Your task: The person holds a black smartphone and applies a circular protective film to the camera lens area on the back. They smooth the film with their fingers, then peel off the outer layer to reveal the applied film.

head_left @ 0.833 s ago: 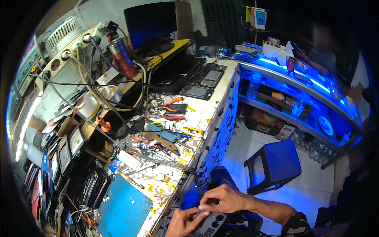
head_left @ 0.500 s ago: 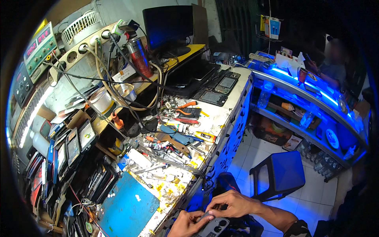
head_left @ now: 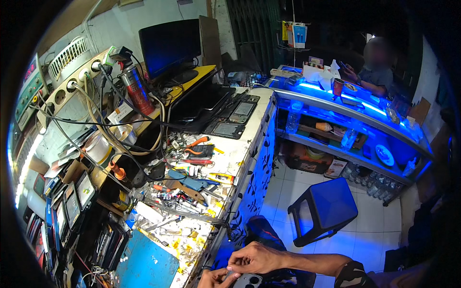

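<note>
At the bottom centre, my left hand [head_left: 216,278] grips a grey phone body [head_left: 247,281] with a black camera area, its lower part cut off by the frame. My right hand [head_left: 250,259] pinches at the phone's upper end, thumb and index finger meeting beside my left thumb. Just left of them is the cluttered white bench [head_left: 204,247], with a blue mat [head_left: 144,261], small tools, tubes and opened phones [head_left: 242,112] on it.
A black stool [head_left: 326,209] stands right of the bench. A blue-lit display counter [head_left: 389,120] holds bottles and boxes; a person [head_left: 377,72] behind it holds a dark device. Monitor [head_left: 170,48], power strip [head_left: 60,97], cables and stacked phone parts crowd the left.
The view has shifted, so the bench and hands sit differently in frame. My hands stay together on the grey phone, now lower in the picture and more cut off by the edge.
</note>
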A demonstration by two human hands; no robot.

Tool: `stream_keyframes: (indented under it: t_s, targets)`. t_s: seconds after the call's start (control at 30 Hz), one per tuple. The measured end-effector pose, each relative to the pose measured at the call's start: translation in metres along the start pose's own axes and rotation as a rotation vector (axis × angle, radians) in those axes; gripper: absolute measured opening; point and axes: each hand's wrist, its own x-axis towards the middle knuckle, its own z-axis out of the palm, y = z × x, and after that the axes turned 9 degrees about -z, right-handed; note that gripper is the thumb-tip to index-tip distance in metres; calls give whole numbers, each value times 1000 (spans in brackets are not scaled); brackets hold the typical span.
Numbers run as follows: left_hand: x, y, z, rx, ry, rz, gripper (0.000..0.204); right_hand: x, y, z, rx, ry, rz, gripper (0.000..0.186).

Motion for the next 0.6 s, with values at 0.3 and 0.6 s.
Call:
stream_keyframes:
  t_s: [0.3,0.6]
  targets:
    - [21,-7,16,-254,99,100,26,-7,-30,-37,-269,171,-67,28]
    - [42,-14,25,-221,303,209,26,-50,-73,-72,-817,270,-344,21]
